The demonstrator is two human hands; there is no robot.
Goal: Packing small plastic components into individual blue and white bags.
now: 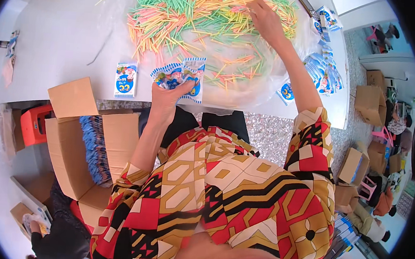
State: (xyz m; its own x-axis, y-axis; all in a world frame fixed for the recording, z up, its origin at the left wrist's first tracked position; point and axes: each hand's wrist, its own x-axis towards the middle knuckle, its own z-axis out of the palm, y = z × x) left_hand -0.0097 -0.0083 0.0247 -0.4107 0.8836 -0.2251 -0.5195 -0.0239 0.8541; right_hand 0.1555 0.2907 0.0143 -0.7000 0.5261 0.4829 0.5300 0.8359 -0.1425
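Grips blue-and-white packets [192, 72] in the left hand [169, 95], over the near edge of a white bench [53, 49], with the thumb pressed across the front and the fingers mostly hidden behind. Reaches with the right hand [262, 18] to the far right part of a wide heap of thin sticks [172, 24] in green, orange, yellow and pink, with fingers bent downward and close together; cannot tell whether any sticks are caught between the fingertips. Has the heap spread over clear plastic film [236, 100] in the middle of the bench, with looser sticks scattered nearer the body. Has a single packet [125, 80] lying flat just left of the left hand, an overlapping pile of similar packets [321, 72] at the right, and a dark handheld device [309, 7] toward the far right corner. Wears a loose patterned shirt [241, 190] in red, black, gold and cream. Has an open cardboard box [66, 152] at the lower left, with blue packages [95, 145] inside, near a red plastic stool [35, 124]. Shares the room with a dark-clothed person [60, 237] at lower left and, beyond the speckled floor [268, 134], with several people at right among cartons [369, 104].
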